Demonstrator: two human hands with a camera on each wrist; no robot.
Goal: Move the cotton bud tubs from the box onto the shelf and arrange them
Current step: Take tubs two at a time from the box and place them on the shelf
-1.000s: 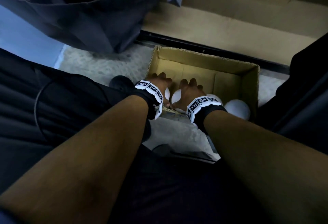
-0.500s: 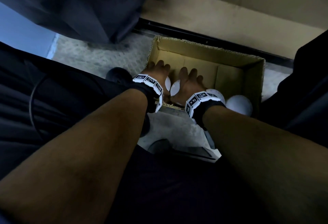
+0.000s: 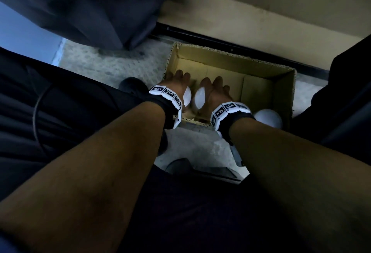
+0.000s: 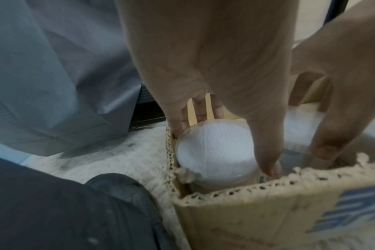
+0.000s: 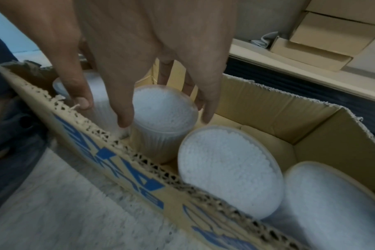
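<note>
An open cardboard box (image 3: pixel 267 66) sits on the floor with several clear tubs of white cotton buds standing along its near wall. My left hand (image 3: pixel 177 84) reaches into the near left corner and grips the leftmost tub (image 4: pixel 214 148), thumb on its right side and fingers (image 4: pixel 182 121) behind it. Beside it, my right hand (image 5: pixel 164 118) grips the neighbouring tub (image 5: pixel 163 104), its thumb between the two tubs and its fingers (image 5: pixel 206 111) on the far side. Two more tubs (image 5: pixel 227 169) (image 5: pixel 336 203) stand untouched to the right. The shelf (image 3: pixel 261 18) runs just beyond the box.
A dark grey cloth (image 3: pixel 84 6) hangs at the upper left above the pale floor (image 3: pixel 104 64). Flat cardboard boxes (image 5: pixel 323 33) are stacked on the shelf at the right. My dark-clothed legs flank the box on both sides. The box's far half holds no tubs.
Both hands have stayed over the same two tubs, fingers reaching a little further down around them. The head view has shifted slightly downward.
</note>
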